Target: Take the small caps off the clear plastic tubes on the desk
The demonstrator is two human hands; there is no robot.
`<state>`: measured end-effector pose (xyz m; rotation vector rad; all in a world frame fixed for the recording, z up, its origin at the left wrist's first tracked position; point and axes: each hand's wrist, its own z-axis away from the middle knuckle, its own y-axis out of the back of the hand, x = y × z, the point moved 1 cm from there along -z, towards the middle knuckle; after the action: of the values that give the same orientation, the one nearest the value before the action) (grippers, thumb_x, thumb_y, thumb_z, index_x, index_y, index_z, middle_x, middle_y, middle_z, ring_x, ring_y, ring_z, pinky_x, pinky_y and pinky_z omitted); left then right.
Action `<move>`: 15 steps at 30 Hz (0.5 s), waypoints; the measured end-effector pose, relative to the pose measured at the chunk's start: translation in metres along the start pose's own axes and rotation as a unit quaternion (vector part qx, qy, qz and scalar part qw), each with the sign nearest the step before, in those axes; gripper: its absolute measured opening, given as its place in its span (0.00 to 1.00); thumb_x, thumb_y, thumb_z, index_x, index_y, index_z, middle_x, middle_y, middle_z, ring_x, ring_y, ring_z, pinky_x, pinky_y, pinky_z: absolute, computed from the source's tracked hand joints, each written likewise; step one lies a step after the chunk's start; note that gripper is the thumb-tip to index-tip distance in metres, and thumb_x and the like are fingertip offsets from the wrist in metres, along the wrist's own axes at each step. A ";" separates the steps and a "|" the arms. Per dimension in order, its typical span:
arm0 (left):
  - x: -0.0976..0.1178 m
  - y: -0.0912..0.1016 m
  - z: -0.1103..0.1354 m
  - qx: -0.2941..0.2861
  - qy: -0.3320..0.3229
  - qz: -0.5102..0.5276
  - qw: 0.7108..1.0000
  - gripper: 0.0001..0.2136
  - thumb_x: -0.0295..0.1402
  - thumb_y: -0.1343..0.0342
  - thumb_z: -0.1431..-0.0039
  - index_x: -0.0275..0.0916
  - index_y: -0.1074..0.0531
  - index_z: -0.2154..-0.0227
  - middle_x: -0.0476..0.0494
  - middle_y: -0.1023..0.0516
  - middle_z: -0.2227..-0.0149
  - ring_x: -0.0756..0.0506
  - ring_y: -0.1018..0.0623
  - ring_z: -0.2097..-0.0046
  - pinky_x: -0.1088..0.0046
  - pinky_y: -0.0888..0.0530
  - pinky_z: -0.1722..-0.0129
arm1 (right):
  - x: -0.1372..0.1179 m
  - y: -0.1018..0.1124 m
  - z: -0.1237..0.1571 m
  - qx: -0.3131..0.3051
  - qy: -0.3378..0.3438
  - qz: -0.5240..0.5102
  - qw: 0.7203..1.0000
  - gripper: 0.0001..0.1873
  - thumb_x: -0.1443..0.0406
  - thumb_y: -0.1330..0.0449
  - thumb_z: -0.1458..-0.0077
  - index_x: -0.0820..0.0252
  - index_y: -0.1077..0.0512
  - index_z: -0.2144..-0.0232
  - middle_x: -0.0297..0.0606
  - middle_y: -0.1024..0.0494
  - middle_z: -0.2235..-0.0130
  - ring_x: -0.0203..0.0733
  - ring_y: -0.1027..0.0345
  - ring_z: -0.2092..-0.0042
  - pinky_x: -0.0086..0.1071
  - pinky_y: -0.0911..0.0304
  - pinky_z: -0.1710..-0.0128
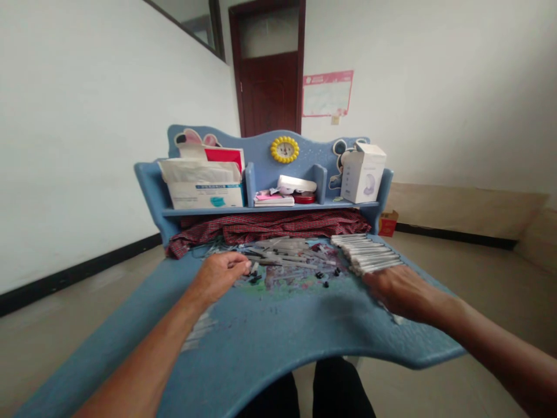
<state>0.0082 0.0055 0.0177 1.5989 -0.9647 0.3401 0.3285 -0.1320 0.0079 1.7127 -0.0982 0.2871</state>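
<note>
My left hand (223,273) rests on the blue desk (278,331) with its fingers curled in a pinch beside a loose heap of clear pen barrels (282,254); what it pinches is too small to name. Small black caps (324,276) lie scattered near it. My right hand (398,290) lies palm down on the near end of a neat row of white pens (368,252), fingers hidden under the back of the hand.
A red checked cloth (270,225) lies under the desk's shelf. The shelf holds a mask box (204,194), a red booklet, a white box (363,173) and a yellow clock (284,149). A brown door (270,87) stands behind.
</note>
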 end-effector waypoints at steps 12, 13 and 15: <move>-0.002 -0.001 0.003 0.009 -0.011 -0.001 1.000 0.13 0.40 0.49 0.55 0.35 0.27 0.75 0.46 0.23 0.76 0.49 0.28 0.75 0.77 0.34 0.76 | -0.071 0.005 -0.119 -0.033 0.059 -0.025 0.997 0.15 0.70 0.49 0.51 0.67 0.29 0.61 0.53 0.25 0.61 0.49 0.30 0.59 0.36 0.37 0.63; -0.002 -0.001 0.003 0.010 -0.012 -0.003 1.000 0.13 0.40 0.49 0.54 0.35 0.27 0.76 0.46 0.23 0.76 0.48 0.27 0.75 0.77 0.34 0.76 | -0.072 0.002 -0.124 -0.035 0.058 -0.027 0.997 0.15 0.70 0.49 0.52 0.67 0.29 0.61 0.54 0.25 0.61 0.50 0.30 0.59 0.36 0.36 0.64; -0.003 -0.001 0.003 0.012 -0.016 -0.011 1.000 0.13 0.40 0.50 0.53 0.36 0.27 0.75 0.46 0.23 0.77 0.48 0.27 0.74 0.77 0.34 0.75 | -0.072 -0.003 -0.130 -0.042 0.059 -0.031 0.997 0.16 0.71 0.48 0.53 0.67 0.29 0.60 0.53 0.25 0.61 0.49 0.30 0.59 0.36 0.36 0.64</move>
<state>0.0066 0.0038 0.0137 1.6403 -0.9710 0.3135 0.2424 -0.0106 0.0049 1.6087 0.0298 0.3323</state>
